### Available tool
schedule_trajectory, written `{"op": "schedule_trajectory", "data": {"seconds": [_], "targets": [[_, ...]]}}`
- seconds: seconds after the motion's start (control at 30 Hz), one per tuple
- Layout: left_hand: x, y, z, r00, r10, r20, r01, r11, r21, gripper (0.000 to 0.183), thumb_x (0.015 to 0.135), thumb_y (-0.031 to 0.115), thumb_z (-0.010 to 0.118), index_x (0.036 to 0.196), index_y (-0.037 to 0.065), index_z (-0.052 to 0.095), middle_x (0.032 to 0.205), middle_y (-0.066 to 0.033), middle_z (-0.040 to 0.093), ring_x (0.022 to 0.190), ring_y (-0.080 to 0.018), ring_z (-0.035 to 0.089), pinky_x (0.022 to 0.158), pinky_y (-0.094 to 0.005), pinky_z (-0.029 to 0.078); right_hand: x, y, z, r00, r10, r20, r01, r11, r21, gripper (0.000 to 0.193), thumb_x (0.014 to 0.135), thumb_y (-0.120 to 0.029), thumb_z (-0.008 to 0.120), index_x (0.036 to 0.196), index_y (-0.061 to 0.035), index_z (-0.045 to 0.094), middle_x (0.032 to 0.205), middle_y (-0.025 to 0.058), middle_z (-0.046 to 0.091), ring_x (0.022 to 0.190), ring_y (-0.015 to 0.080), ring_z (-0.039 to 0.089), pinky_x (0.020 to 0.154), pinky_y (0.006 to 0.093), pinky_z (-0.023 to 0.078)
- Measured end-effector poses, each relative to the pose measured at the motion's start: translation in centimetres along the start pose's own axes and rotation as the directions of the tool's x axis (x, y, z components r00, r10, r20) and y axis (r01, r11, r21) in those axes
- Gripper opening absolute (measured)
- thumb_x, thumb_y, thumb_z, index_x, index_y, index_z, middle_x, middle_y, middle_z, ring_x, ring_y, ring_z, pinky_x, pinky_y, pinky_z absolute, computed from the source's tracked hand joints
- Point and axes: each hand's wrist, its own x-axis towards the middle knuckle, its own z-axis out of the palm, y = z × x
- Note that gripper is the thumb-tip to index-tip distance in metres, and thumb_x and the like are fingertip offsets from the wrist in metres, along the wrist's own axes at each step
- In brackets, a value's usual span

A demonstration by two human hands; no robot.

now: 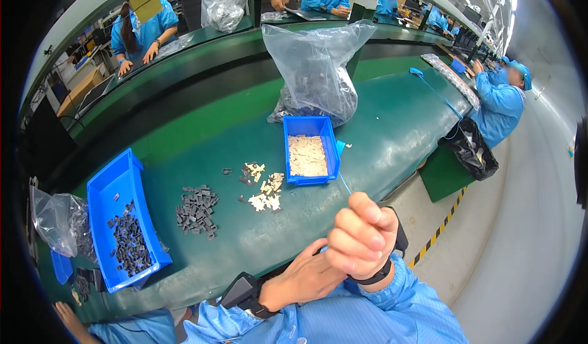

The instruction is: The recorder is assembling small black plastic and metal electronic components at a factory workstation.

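Note:
My right hand (358, 237) is raised off the bench's near edge, its fingers curled into a fist with nothing visible in them. A black band (373, 275) circles that wrist. My left hand (300, 281) reaches across to the right hand and wrist. Its fingertips are mostly hidden behind the right hand, so its grip cannot be made out. A black device (244, 292) is strapped to my left wrist. From a small teal piece (340, 147) on the bench, a thin blue cord (345, 183) runs toward my right hand and disappears behind it.
A blue bin (335, 171) of cream pieces stands ahead, before a clear plastic bag (318, 62). Cream pieces (267, 194) and black pieces (197, 211) lie in piles. Left, another blue bin (101, 221) holds black pieces. A co-worker's hand (70, 321) rests at lower left.

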Motion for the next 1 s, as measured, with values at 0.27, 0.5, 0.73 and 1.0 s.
{"op": "schedule_trajectory", "data": {"seconds": [0.27,0.5,0.73,1.0], "targets": [[-0.2,0.7,1.3,0.959,-0.108,0.261,0.180,0.946,-0.271,0.017,0.080,0.013,0.058,0.091,0.001,0.055,0.088,-0.0138,0.055,0.087,-0.0325,0.053,0.074,-0.0396,0.044,-0.8,-0.9,-4.7,0.968,-0.016,0.251,0.192,-0.598,-0.778,0.016,0.073,0.005,0.056,0.087,0.0007,0.060,0.066,0.0088,0.058,0.058,0.0185,0.055,0.062,0.0340,0.047],[-0.5,1.3,0.6,0.983,-0.185,-0.002,0.169,0.905,-0.391,0.027,0.078,0.005,0.059,0.105,0.003,0.057,0.107,-0.0148,0.056,0.098,-0.0297,0.055,0.082,-0.0355,0.045,-2.2,-2.5,-3.2,0.745,-0.644,-0.174,0.120,0.387,-0.914,0.013,0.085,-0.005,0.051,0.094,0.0020,0.058,0.064,0.0053,0.056,0.057,0.0103,0.053,0.060,0.0283,0.047],[-7.6,3.7,-10.3,0.799,-0.214,-0.561,0.519,0.717,0.465,0.014,0.075,0.000,0.056,0.088,-0.002,0.061,0.090,-0.0148,0.063,0.083,-0.0282,0.060,0.068,-0.0361,0.049,-4.8,-11.5,-5.8,0.965,-0.243,0.095,-0.232,-0.966,-0.116,0.012,0.078,-0.004,0.059,0.089,0.0026,0.060,0.075,0.0091,0.063,0.065,0.0123,0.060,0.060,0.0245,0.047],[-14.1,6.9,-8.7,0.558,-0.618,-0.554,0.763,0.644,0.051,0.014,0.070,0.001,0.060,0.084,-0.002,0.058,0.075,-0.0145,0.060,0.071,-0.0270,0.061,0.065,-0.0342,0.048,-0.6,-15.1,-11.7,0.736,-0.610,-0.293,-0.632,-0.465,-0.619,0.035,0.086,-0.030,0.053,0.084,0.0033,0.063,0.063,0.0081,0.062,0.056,0.0126,0.057,0.052,0.0256,0.045]]}}
